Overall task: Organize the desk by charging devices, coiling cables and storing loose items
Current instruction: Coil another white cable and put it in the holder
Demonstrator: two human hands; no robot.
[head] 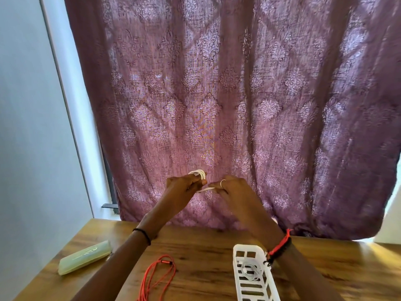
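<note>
Where wood-grain table (206, 253) ends at far edge, purple patterned curtain (217, 94) hangs, thin weave glowing with backlight; pale wall (26, 105) at left. White slotted plastic basket (247, 247) stands on table below my right wrist, thin white wire (249, 273) coiled inside. Red cable (160, 276) lies in loose loops near front edge; pale green oblong case (85, 257) at left. Both my hands raised before curtain: left hand (182, 187) holds white cable (198, 173) looped round fingers, right hand (230, 187) pinches its free end.
</note>
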